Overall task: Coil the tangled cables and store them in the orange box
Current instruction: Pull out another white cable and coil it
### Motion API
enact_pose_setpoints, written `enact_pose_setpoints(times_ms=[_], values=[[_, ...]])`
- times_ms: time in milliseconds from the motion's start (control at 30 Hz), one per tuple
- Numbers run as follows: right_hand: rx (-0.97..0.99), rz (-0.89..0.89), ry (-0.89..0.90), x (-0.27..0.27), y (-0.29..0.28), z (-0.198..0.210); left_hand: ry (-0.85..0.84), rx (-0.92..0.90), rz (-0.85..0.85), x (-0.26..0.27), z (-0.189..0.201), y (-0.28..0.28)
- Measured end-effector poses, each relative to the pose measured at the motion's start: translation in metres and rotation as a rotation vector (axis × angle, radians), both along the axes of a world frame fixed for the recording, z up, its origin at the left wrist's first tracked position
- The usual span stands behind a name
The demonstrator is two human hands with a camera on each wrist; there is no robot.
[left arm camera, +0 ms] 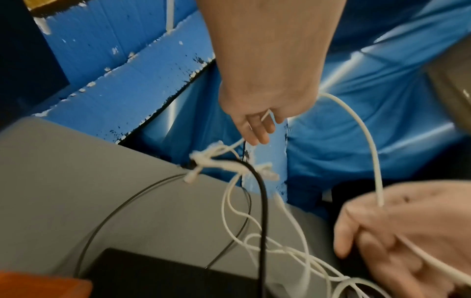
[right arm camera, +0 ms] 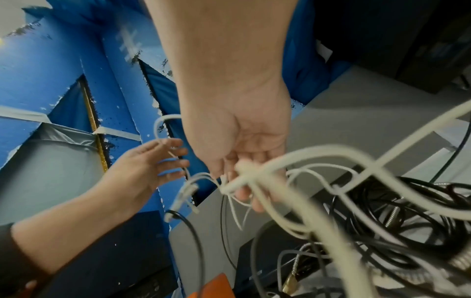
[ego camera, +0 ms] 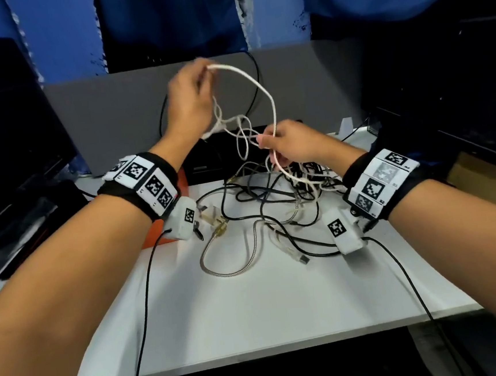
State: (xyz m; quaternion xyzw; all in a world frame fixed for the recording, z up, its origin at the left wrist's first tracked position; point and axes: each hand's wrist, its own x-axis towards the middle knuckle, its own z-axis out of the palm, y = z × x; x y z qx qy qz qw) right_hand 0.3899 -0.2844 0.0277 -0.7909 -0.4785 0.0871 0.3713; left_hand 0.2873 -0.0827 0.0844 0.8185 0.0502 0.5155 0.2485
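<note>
Head view: the left hand (ego camera: pixel 189 98), raised at 12 o'clock, pinches one end of a white cable (ego camera: pixel 265 92); the right hand (ego camera: pixel 292 145) grips its lower loops above the cable tangle (ego camera: pixel 275 203) on the white table (ego camera: pixel 251 307). The orange box (ego camera: pixel 180 183) sits at 9 o'clock, mostly hidden behind the left wrist.

Left wrist view: fingers (left arm camera: pixel 257 131) curl around the knotted white strand.

Right wrist view: fingers (right arm camera: pixel 244 193) clasp blurred white loops.

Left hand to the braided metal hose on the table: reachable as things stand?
Probably, but not freely. The metal hose lies uncovered on the white table, just below the left wrist. The left hand is raised and holding the white cable, also gripped by the right hand; it would have to let go first.
</note>
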Motion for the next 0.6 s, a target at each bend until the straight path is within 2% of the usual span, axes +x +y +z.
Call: enact_pose_setpoints(times_ms=[100,167,233,300,333,400,467,500,533,600], values=[[-0.182,0.078,-0.030,0.001,0.001,-0.009,-0.186,-0.071,-0.027,-0.012,0.020,-0.003],[-0.232,0.122,0.007,-0.001,0.000,-0.013,-0.127,-0.202,-0.098,-0.016,0.028,-0.008],[-0.130,0.130,0.157,-0.001,0.000,-0.013,0.094,-0.340,-0.199,-0.016,0.026,-0.013],[0.024,0.022,0.278,0.002,0.001,-0.010,0.366,-0.363,-0.267,-0.018,0.014,-0.017],[0.047,-0.031,0.272,0.006,0.001,-0.012,0.450,-0.366,-0.305,-0.019,0.006,-0.017],[-0.122,-0.073,0.084,0.012,0.001,-0.015,0.530,-0.407,-0.396,-0.022,-0.009,-0.016],[-0.421,-0.032,-0.085,0.014,-0.002,-0.022,0.627,-0.442,-0.475,-0.027,-0.022,-0.013],[-0.517,-0.013,-0.083,0.011,-0.005,-0.023,0.716,-0.419,-0.483,-0.029,-0.027,-0.012],[-0.572,0.001,-0.064,0.011,-0.006,-0.027,0.840,-0.364,-0.455,-0.031,-0.034,-0.010],[-0.639,-0.002,-0.137,0.011,-0.007,-0.035,1.126,-0.174,-0.327,-0.033,-0.046,-0.012]])
